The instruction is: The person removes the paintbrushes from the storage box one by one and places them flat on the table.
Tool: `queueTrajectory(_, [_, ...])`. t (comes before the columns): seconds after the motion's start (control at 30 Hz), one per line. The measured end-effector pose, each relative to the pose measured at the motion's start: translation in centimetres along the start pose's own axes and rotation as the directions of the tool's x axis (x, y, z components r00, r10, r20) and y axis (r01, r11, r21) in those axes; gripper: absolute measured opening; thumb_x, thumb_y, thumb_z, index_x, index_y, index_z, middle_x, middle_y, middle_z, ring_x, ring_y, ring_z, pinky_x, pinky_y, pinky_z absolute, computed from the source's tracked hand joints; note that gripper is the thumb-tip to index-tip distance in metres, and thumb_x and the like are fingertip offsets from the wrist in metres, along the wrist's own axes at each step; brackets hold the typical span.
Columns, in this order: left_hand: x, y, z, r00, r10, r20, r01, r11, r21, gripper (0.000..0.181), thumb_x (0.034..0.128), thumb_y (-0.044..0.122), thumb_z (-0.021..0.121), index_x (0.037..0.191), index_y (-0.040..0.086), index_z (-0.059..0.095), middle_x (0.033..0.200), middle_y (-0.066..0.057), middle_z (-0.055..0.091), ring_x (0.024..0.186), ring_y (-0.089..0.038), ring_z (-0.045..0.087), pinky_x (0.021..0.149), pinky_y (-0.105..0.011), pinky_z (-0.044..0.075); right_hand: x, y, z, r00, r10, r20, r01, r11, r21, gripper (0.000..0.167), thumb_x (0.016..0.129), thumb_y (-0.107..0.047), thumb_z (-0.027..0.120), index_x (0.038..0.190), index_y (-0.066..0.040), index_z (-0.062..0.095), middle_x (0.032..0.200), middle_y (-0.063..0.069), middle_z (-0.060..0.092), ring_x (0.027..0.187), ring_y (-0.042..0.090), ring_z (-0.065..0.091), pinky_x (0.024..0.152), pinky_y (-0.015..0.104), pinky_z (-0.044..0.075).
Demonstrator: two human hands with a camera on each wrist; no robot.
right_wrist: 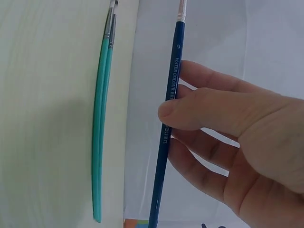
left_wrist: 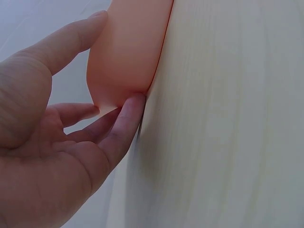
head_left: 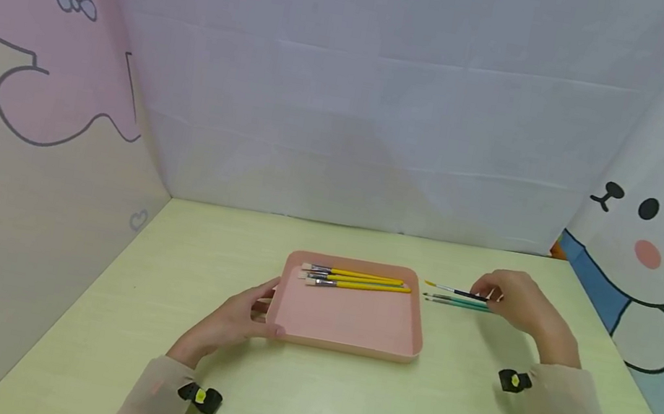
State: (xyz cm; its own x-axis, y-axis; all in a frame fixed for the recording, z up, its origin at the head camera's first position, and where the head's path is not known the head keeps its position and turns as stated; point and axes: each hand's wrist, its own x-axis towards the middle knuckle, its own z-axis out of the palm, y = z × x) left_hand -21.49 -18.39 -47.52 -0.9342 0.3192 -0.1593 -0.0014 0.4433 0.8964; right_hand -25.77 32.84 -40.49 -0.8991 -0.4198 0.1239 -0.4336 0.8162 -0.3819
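Observation:
A pink tray (head_left: 346,319) lies on the table, with several yellow-handled paintbrushes (head_left: 367,287) side by side in its far part, their pale bristles to the left. My left hand (head_left: 238,312) grips the tray's left end, thumb at the near corner. Seen from the left wrist, thumb and fingertips touch the tray's outer wall (left_wrist: 133,42). To the right of the tray, my right hand (head_left: 520,304) pinches a dark blue watercolour paintbrush (right_wrist: 164,147) between thumb and fingers. Its golden bristle tip points left. Two teal paintbrushes (right_wrist: 99,128) lie together on the table beside that hand.
The pale yellow-green table (head_left: 330,412) meets a white cloth backdrop (head_left: 377,134) at its far edge. Side panels with cartoon animals (head_left: 654,210) stand left and right. A small orange thing (head_left: 558,250) shows at the back right corner.

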Motion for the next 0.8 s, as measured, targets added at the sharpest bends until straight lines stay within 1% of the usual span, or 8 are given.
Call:
queueTrajectory(0.1, [0.0,0.1,0.0,1.0,0.006,0.003,-0.006,1.0,-0.007,0.104,0.086,0.027,0.092,0.169,0.023,0.03,0.156,-0.007,0.053,0.126,-0.026,0.061,0.107,-0.048,0.052,0.0,0.4,0.3,1.0,-0.002,0.008,0.002,1.0,-0.001,0.031,0.083,0.02,0.075,0.104,-0.003,0.079,0.097,0.006,0.076,0.087,0.026,0.069,0.076,0.045,0.058])
queueTrajectory(0.23, [0.0,0.1,-0.1,1.0,0.006,0.003,-0.006,1.0,-0.015,0.103,0.0858,0.028,0.092,0.169,0.024,0.031,0.157,-0.007,0.052,0.128,-0.027,0.06,0.108,-0.05,0.051,0.1,1.0,0.9,1.0,-0.006,0.016,0.006,1.0,0.0,0.035,0.08,0.022,0.073,0.103,-0.004,0.079,0.097,0.006,0.076,0.084,0.024,0.069,0.074,0.042,0.059])
queueTrajectory(0.4, [0.0,0.1,-0.1,1.0,0.003,0.003,-0.003,1.0,-0.019,0.104,0.0858,0.028,0.092,0.169,0.023,0.031,0.157,-0.008,0.052,0.128,-0.027,0.06,0.109,-0.05,0.051,0.4,1.8,1.7,0.999,-0.002,0.032,0.003,1.0,-0.006,0.04,0.078,0.024,0.07,0.101,-0.007,0.08,0.095,0.003,0.075,0.082,0.024,0.068,0.075,0.041,0.058])
queueTrajectory(0.6, [0.0,0.0,-0.1,1.0,0.004,-0.003,-0.004,1.0,-0.009,0.103,0.0866,0.026,0.092,0.169,0.022,0.031,0.157,-0.009,0.052,0.129,-0.027,0.059,0.11,-0.05,0.05,0.5,2.3,2.3,0.998,0.02,0.059,-0.02,1.0,-0.014,0.037,0.081,0.023,0.069,0.1,-0.007,0.08,0.096,0.005,0.075,0.085,0.024,0.068,0.077,0.044,0.058])
queueTrajectory(0.8, [0.0,0.0,-0.1,1.0,0.011,0.0,-0.011,1.0,-0.009,0.103,0.0869,0.026,0.091,0.169,0.022,0.03,0.158,-0.009,0.051,0.131,-0.028,0.059,0.111,-0.051,0.049,0.6,2.5,2.6,0.996,0.012,0.083,-0.012,1.0,-0.001,0.035,0.082,0.024,0.068,0.098,-0.005,0.079,0.097,0.007,0.076,0.087,0.027,0.069,0.078,0.046,0.059])
